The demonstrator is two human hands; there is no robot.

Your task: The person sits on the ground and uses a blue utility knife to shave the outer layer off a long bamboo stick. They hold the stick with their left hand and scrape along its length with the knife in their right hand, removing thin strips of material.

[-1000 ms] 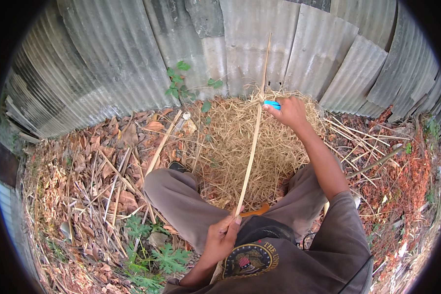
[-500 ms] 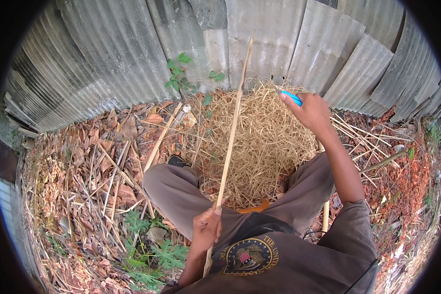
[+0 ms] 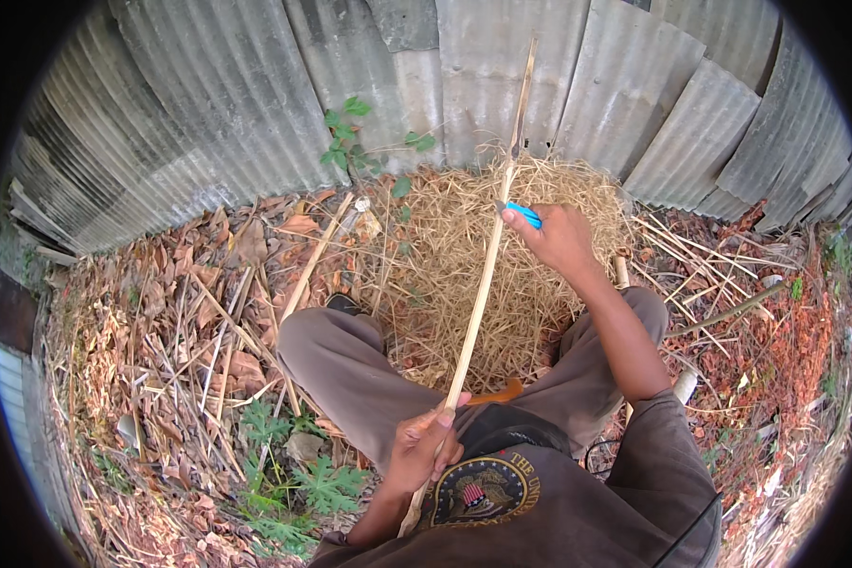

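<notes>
My left hand (image 3: pixel 426 447) grips the near end of a long pale bamboo strip (image 3: pixel 488 256) that runs up and away toward the metal wall. My right hand (image 3: pixel 559 237) holds a blue-handled knife (image 3: pixel 522 214) against the strip about halfway up its length. Under the strip lies a heap of thin straw-like shavings (image 3: pixel 473 256) between my knees. My legs in brown trousers (image 3: pixel 346 369) are spread to either side of the heap.
A corrugated metal wall (image 3: pixel 256 104) stands close behind the heap. Dry leaves and split bamboo sticks (image 3: pixel 208 312) cover the ground on the left, more sticks (image 3: pixel 691 256) lie right. Small green plants (image 3: pixel 293 483) grow near my left leg.
The strip has swung from leaning left back to the right. My right hand with the knife has drawn down the strip toward me. My left hand has dropped lower on the near end.
</notes>
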